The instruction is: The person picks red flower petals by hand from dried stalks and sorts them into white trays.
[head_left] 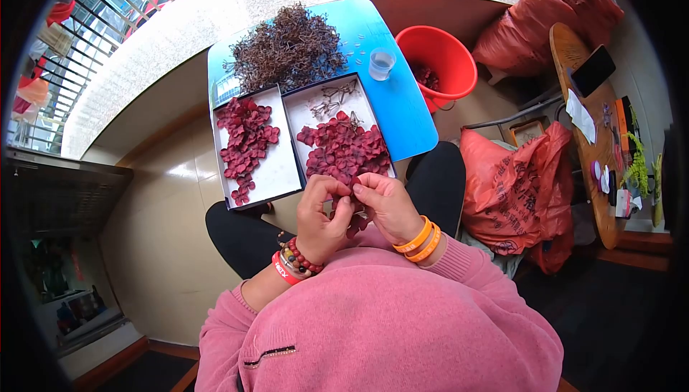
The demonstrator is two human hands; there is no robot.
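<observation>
My left hand [322,218] and my right hand [387,207] meet in front of my chest, thumbs and fingers pinched close together. Between them is a dark red artificial flower [357,224], partly hidden by the fingers. Just beyond my hands, a shallow box [367,109] holds a heap of dark red flower pieces [344,147] and a few brown stems [331,99]. To its left, a second white-bottomed box [276,169] has more red flower pieces [244,137] along its left side. A big tangle of brown stems [287,49] lies behind the boxes.
The blue table [409,123] carries a clear cup [382,64] and small clear bits. At its right stands a red bucket [459,69] with dark red pieces inside. Red plastic bags [513,184] sit by my right knee. A wooden table [606,177] with a phone [594,71] is farther right.
</observation>
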